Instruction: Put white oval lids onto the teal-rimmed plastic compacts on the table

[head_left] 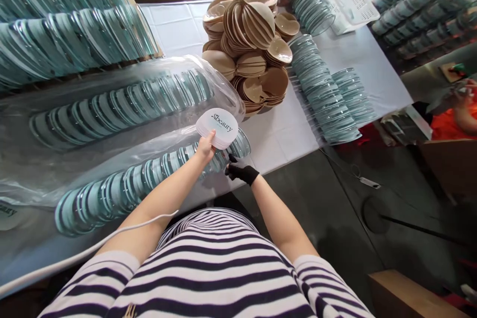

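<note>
Printed oval cards [220,128]: stacked, near side of the tan oval pile [248,27].
Left hand [206,147]: clasping them, thumb on top.
Gloved right hand [240,172]: half-curled; grip unclear.
Progress: seemingly unfinished, cards in hand; amount done unclear.

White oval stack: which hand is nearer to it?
Left. The left hand grips the white oval stack by its near edge; the gloved right hand is apart, to its lower right.
</note>
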Motion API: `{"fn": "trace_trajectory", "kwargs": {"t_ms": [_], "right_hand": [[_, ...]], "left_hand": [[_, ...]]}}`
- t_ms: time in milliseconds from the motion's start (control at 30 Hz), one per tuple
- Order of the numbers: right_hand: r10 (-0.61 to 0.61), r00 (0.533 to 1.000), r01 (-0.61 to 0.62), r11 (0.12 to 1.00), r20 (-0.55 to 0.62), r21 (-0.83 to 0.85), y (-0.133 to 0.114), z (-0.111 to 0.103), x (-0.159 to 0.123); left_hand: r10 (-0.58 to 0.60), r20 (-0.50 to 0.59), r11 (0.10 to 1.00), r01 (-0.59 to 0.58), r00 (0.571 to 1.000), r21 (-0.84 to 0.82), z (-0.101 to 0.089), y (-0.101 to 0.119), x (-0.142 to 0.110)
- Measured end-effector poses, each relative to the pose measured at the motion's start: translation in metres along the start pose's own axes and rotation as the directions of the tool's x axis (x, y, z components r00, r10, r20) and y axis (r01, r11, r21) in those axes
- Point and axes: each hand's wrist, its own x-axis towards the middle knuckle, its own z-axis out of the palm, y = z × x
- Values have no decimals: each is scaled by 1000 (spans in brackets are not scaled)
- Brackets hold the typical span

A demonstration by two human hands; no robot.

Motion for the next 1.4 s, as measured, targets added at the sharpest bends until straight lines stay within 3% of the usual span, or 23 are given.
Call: {"fn": "trace_trajectory", "kwargs": {"t_ms": [67,100,133,200,267,333,433,533,567,667,733,800,833,933,1000,1067,1167,1300,1400], "right_hand": [[2,987,-31,984,160,177,1,-9,-1],[23,983,-60,979,185,197,0,-15,-1],[50,986,-78,982,158,172,-2,-23,-1],[53,995,-48,997,-89,62,-9,-41,2],[-30,918,41,999,-396,19,-17,-60,4],[-111,828,126,992,-550,-11,-27,-71,6],[-299,769,258,954,-565,-153,-43,-61,2],[-488,633,379,872,-601,-310,-60,-31,-5],[-494,627,383,869,-603,-314,-64,-22,-6],[-309,710,268,950,-633,-163,-66,-10,-10],[-154,680,144,987,-716,-75,-53,-11,-21],[-155,649,69,987,-745,-146,-31,-9,-43],[-205,677,45,970,-707,-239,-18,-5,-57],[-328,818,84,880,-473,-467,16,18,-99],[-309,888,89,844,-342,-529,25,36,-113],[-225,936,35,826,-272,-562,19,50,-109],[-80,973,-64,811,-218,-581,-8,58,-79],[79,980,-168,822,-184,-545,-37,51,-44],[53,978,-153,844,-204,-514,-37,49,-39]], "left_hand": [[7,2,1000,-7,1000,-3,1,-1,1],[8,4,1000,-8,1000,-6,2,-1,0],[8,5,1000,-8,1000,-9,2,-1,-1],[6,13,1000,-6,1000,-11,0,1,-6],[-1,25,1000,1,1000,-4,-4,4,-15],[-7,46,1000,7,999,10,-10,6,-26],[5,76,999,-7,997,32,-23,7,-38],[12,47,997,-16,999,76,-34,6,-39],[8,33,996,-11,999,89,-36,7,-37],[11,23,997,-12,1000,77,-40,13,-31],[38,9,999,-39,999,30,-40,23,-25],[57,-35,998,-58,998,-19,-40,33,-18],[54,-59,998,-57,997,-38,-41,37,-15],[22,-109,997,-30,994,-66,-45,43,-5],[14,-117,997,-23,993,-76,-49,42,-2],[20,-100,996,-29,995,-88,-51,39,0],[33,-73,995,-40,997,-89,-51,36,0],[50,-89,996,-56,995,-70,-50,36,0],[52,-107,997,-58,993,-58,-51,36,1]]}}
